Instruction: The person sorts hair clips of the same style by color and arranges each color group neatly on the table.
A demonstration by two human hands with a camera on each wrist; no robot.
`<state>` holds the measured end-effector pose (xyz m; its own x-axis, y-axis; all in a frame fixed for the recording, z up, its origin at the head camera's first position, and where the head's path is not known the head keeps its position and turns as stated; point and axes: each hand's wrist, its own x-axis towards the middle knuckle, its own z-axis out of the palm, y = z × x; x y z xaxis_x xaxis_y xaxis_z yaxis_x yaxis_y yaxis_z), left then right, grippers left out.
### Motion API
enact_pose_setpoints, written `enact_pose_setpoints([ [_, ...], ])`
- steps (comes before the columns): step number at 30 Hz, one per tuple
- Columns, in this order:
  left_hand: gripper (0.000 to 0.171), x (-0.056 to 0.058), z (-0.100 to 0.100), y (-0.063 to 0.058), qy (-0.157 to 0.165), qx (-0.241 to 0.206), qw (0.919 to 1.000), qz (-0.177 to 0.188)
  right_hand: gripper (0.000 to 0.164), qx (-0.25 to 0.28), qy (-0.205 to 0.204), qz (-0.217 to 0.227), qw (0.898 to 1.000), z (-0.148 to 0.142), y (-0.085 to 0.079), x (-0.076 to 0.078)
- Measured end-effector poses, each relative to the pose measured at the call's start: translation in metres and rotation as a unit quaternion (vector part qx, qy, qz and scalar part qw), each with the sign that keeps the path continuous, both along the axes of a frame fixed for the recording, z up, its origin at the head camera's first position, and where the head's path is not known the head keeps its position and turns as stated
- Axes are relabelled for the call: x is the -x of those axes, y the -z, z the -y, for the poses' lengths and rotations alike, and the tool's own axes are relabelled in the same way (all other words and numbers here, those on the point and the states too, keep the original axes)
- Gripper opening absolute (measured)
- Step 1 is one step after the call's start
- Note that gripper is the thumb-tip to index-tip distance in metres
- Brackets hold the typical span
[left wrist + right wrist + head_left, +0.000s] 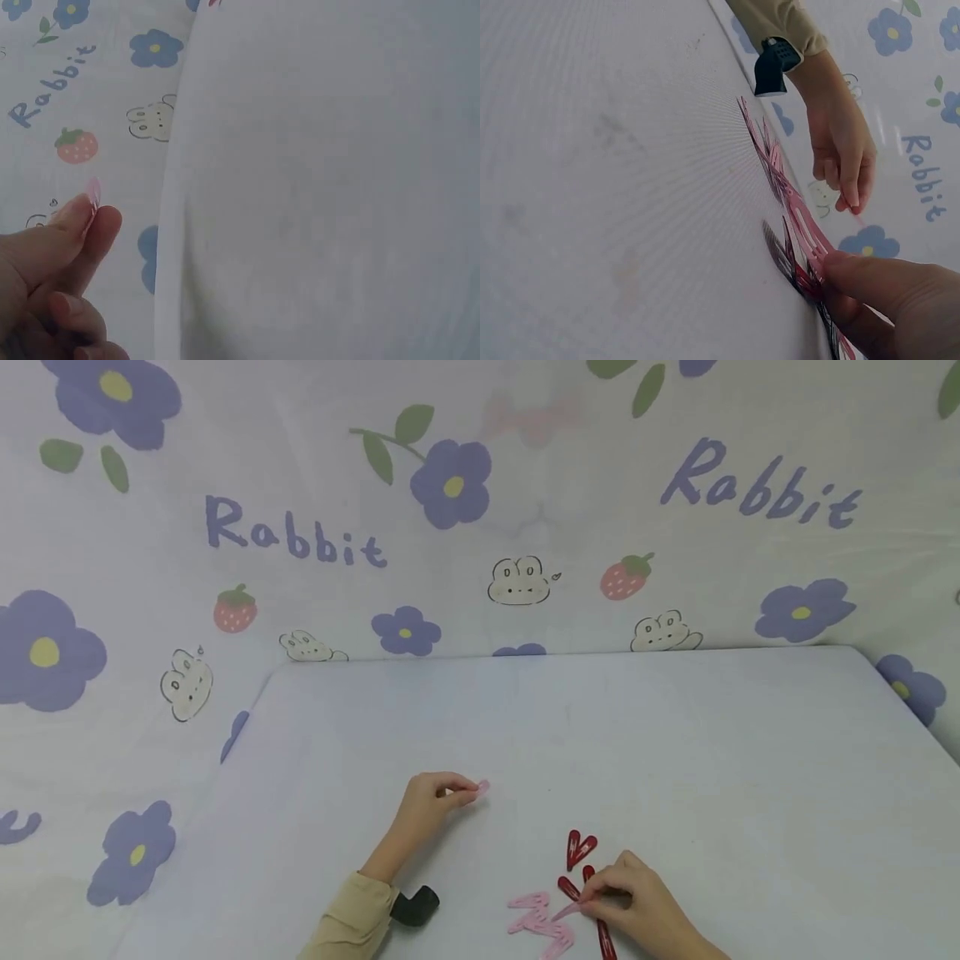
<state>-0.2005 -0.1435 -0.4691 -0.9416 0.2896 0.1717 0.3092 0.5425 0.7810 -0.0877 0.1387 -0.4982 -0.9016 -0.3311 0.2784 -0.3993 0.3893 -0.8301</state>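
Observation:
Between thumb and forefinger, my left hand (438,797) pinches a pink snap hair clip (483,788) above the white table. The same clip (94,191) pokes up from the fingertips in the left wrist view. My right hand (637,897) pinches another pink hair clip (566,911), its narrow end pointing left over the pile. Under and beside it lie several pink hair clips (534,914), overlapping each other. Dark red hair clips lie close by: a pair (576,850) forms a V farther back, and others (606,939) are partly covered by the right hand.
The white tabletop (720,760) stretches to a back edge against a cloth (300,460) printed with flowers, rabbits and strawberries. A black wrist device (416,907) sits by the left sleeve (352,918), just above the table.

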Motion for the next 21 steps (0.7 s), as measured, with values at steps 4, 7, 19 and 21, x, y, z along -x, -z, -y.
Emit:
enact_pose_setpoints([
  [4,0.009,0.013,0.017,-0.005,-0.002,0.006,0.9999,0.016,0.015,0.006,0.003,-0.015,1.000,0.003,-0.015,-0.004],
  [7,0.012,0.023,0.030,-0.006,0.010,0.015,0.9994,0.029,0.017,0.011,0.005,-0.026,1.000,0.005,-0.023,-0.005],
  [19,0.016,0.061,0.062,-0.006,-0.037,0.049,0.9978,0.023,0.015,0.006,0.006,-0.037,0.999,0.000,0.005,0.002],
  [21,0.016,0.065,0.064,-0.011,-0.051,0.051,0.9973,0.014,0.013,0.004,0.005,-0.021,1.000,0.000,0.004,0.002],
])
